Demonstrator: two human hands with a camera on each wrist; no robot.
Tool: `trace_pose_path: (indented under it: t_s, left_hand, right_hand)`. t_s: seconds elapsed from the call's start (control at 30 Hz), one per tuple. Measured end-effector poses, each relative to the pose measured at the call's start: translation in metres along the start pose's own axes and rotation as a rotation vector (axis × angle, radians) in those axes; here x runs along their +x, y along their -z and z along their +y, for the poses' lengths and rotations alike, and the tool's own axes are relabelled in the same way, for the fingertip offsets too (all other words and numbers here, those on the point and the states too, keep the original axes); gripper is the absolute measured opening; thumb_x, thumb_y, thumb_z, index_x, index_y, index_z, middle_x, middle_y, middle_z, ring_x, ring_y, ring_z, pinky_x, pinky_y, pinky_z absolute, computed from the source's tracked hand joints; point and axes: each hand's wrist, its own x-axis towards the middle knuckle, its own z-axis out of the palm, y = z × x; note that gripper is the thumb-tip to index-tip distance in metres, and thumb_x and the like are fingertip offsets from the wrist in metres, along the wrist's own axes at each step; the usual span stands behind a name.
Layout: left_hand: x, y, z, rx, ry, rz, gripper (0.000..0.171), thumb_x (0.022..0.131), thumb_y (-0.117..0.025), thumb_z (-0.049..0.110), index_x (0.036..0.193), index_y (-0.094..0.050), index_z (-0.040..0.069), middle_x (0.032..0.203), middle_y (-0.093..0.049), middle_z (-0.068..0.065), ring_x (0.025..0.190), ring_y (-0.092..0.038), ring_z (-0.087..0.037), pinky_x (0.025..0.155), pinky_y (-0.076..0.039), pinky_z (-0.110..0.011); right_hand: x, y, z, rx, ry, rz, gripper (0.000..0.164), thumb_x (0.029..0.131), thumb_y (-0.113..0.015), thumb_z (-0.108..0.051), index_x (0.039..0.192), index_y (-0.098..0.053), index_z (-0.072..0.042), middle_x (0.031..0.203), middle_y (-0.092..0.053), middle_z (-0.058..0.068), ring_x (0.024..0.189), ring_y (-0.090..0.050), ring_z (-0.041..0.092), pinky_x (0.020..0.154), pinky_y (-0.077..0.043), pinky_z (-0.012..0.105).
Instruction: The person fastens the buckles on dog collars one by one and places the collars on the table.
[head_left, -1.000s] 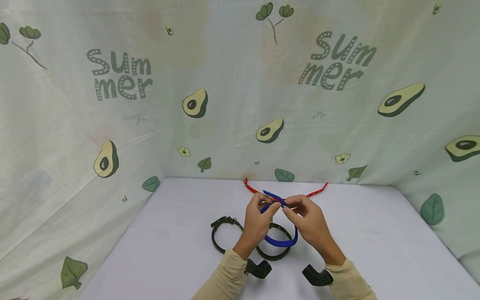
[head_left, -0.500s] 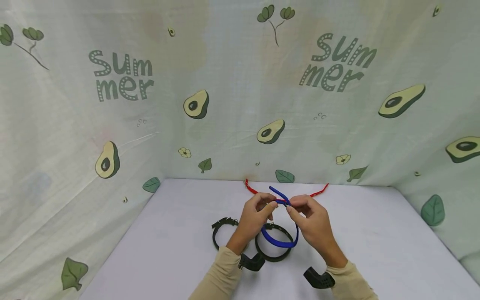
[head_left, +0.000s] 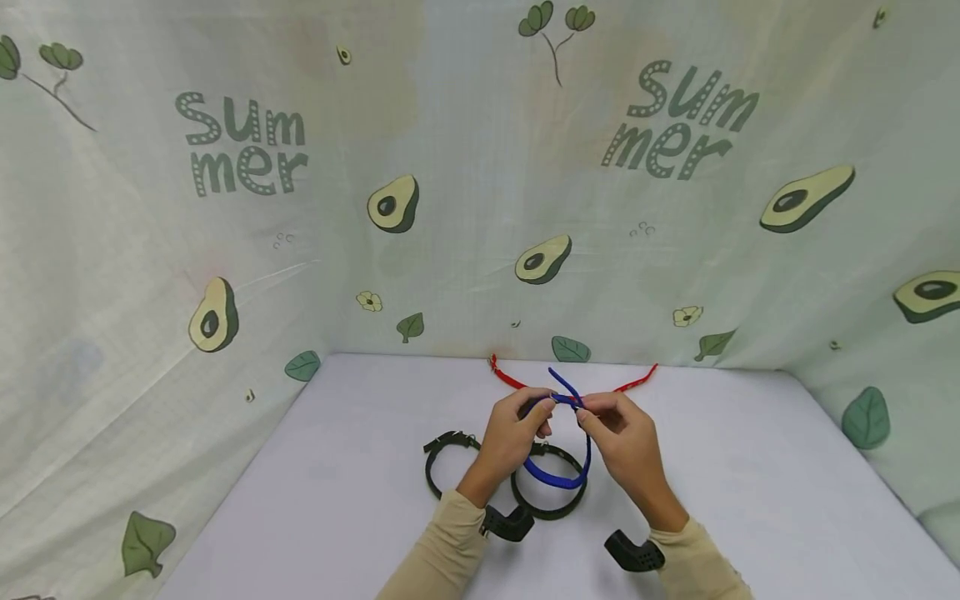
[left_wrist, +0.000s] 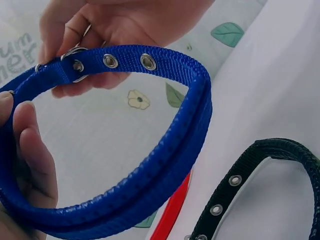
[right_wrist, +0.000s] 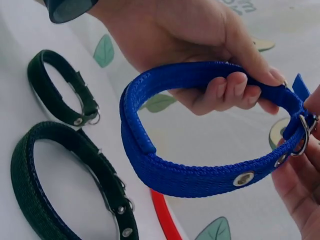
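A blue webbing pet collar (head_left: 558, 482) with metal eyelets hangs in a loop between my hands, over the table. My left hand (head_left: 516, 429) pinches the band, its fingers along the inside of the loop in the right wrist view. With thumb and fingertips my right hand (head_left: 624, 435) pinches it near the buckle and D-ring (right_wrist: 302, 135). The free end of the strap sticks up past the right fingertips. In the left wrist view the eyelets (left_wrist: 148, 61) run beside the right hand's fingers. The right fingers partly hide the buckle.
Two dark green collars lie curled on the white table, one (head_left: 551, 514) below the blue loop and another (head_left: 430, 471) to its left, partly behind my left arm. Behind my hands lies a red collar (head_left: 637, 383), stretched out near the back edge. Printed cloth (head_left: 465, 167) hangs behind.
The blue collar's free end has risen and stands more upright, farther right. My left hand has drawn slightly back from the right one. Both hands keep hold of the collar.
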Motion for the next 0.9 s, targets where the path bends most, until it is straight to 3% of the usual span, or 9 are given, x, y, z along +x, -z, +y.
trace_pose_path:
  t_s: [0.13, 0.27, 0.47, 0.6, 0.77, 0.9]
  left_hand:
    - [-0.001, -0.002, 0.002, 0.004, 0.028, -0.004, 0.023, 0.101, -0.063, 0.018, 0.117, -0.069, 0.004, 0.078, -0.062, -0.008, 0.068, -0.060, -0.010, 0.064, -0.051, -0.022]
    - [-0.002, -0.003, 0.005, 0.025, 0.046, -0.050, 0.027, 0.100, -0.064, 0.015, 0.125, -0.068, 0.004, 0.090, -0.064, -0.011, 0.071, -0.061, -0.009, 0.067, -0.053, -0.021]
    - [-0.008, -0.004, 0.025, 0.025, 0.041, -0.074, 0.030, 0.099, -0.064, 0.010, 0.127, -0.065, -0.002, 0.095, -0.064, -0.014, 0.072, -0.060, -0.012, 0.069, -0.053, -0.020]
    - [-0.013, -0.005, 0.038, 0.013, 0.049, -0.050, 0.029, 0.098, -0.067, 0.011, 0.123, -0.067, -0.002, 0.098, -0.064, -0.011, 0.076, -0.063, -0.017, 0.070, -0.054, -0.022]
    - [-0.012, -0.007, 0.039, 0.022, 0.050, -0.016, 0.026, 0.097, -0.068, 0.014, 0.119, -0.069, -0.001, 0.098, -0.064, -0.010, 0.073, -0.060, -0.013, 0.068, -0.054, -0.022]
    - [-0.012, -0.008, 0.038, 0.042, 0.059, -0.010, 0.025, 0.097, -0.068, 0.014, 0.118, -0.069, 0.001, 0.095, -0.063, -0.011, 0.070, -0.056, -0.010, 0.065, -0.050, -0.020]
  right_hand:
    - [0.003, 0.003, 0.000, -0.027, -0.054, -0.001, 0.005, 0.093, -0.071, -0.005, 0.093, -0.068, -0.001, 0.102, -0.069, 0.012, 0.085, -0.068, 0.016, 0.077, -0.055, 0.022]
    - [0.006, 0.009, -0.002, -0.053, -0.048, 0.007, 0.007, 0.093, -0.073, -0.007, 0.090, -0.068, -0.002, 0.101, -0.070, 0.012, 0.085, -0.068, 0.017, 0.077, -0.055, 0.021]
    - [0.005, 0.013, -0.004, -0.132, -0.024, -0.017, 0.014, 0.093, -0.073, -0.010, 0.106, -0.069, -0.006, 0.103, -0.070, 0.007, 0.086, -0.068, 0.014, 0.079, -0.054, 0.020]
    - [0.006, 0.013, -0.003, -0.210, 0.069, -0.057, 0.029, 0.092, -0.072, -0.005, 0.120, -0.069, -0.010, 0.110, -0.071, 0.002, 0.084, -0.068, 0.014, 0.073, -0.055, 0.021]
    - [0.008, 0.015, -0.003, -0.314, 0.229, -0.104, 0.043, 0.089, -0.070, 0.003, 0.129, -0.067, -0.012, 0.117, -0.071, 0.001, 0.081, -0.068, 0.011, 0.063, -0.054, 0.022]
    - [0.008, 0.016, -0.005, -0.349, 0.281, -0.120, 0.049, 0.087, -0.068, 0.006, 0.134, -0.065, -0.009, 0.118, -0.071, 0.004, 0.080, -0.068, 0.010, 0.058, -0.052, 0.021]
